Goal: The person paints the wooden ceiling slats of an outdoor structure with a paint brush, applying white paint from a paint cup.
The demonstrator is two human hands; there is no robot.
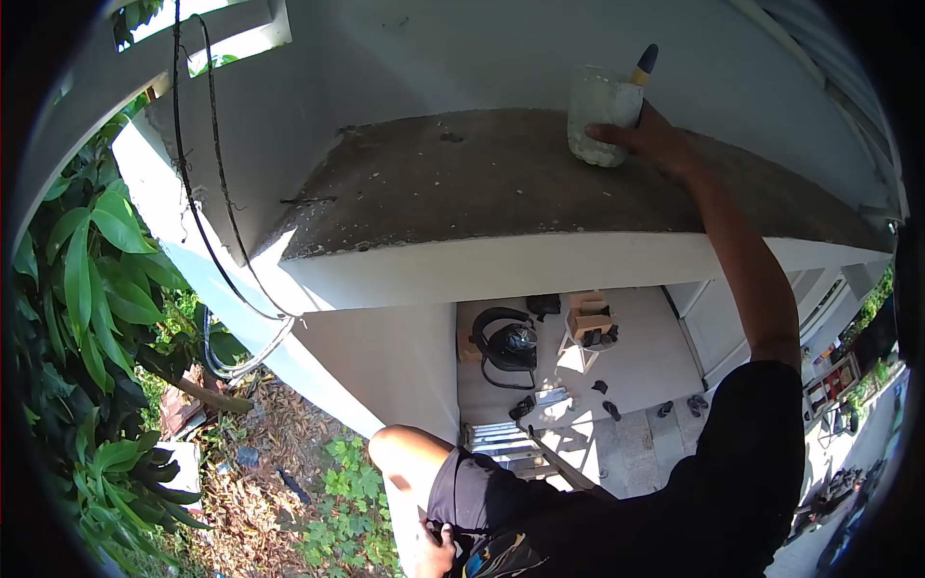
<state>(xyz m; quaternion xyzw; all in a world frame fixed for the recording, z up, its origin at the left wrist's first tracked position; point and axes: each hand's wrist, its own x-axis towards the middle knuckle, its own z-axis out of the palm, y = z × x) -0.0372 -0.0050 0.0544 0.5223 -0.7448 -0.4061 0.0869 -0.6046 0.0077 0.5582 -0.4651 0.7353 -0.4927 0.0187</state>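
My right hand (651, 146) is closed around a white, paint-crusted container (593, 108) on the dusty concrete ledge (453, 183). The thumb lies across its front, while the other fingers are mostly hidden behind it. A paintbrush (644, 65) stands in the container, its dark-tipped handle sticking up above the rim on the right. Low in the view, my left hand (436, 553) is beside my thigh at the hem of the dark shorts (482, 496). Its fingers are curled, and I cannot tell what is in them.
Dark cables (214, 125) hang at the ledge's left end. Below the ledge, a metal ladder (501, 438) stands near my legs. Farther down, the floor holds a black round-framed chair (509, 352), cardboard boxes (590, 318) and scattered footwear. Leafy branches (106, 279) crowd the left side.
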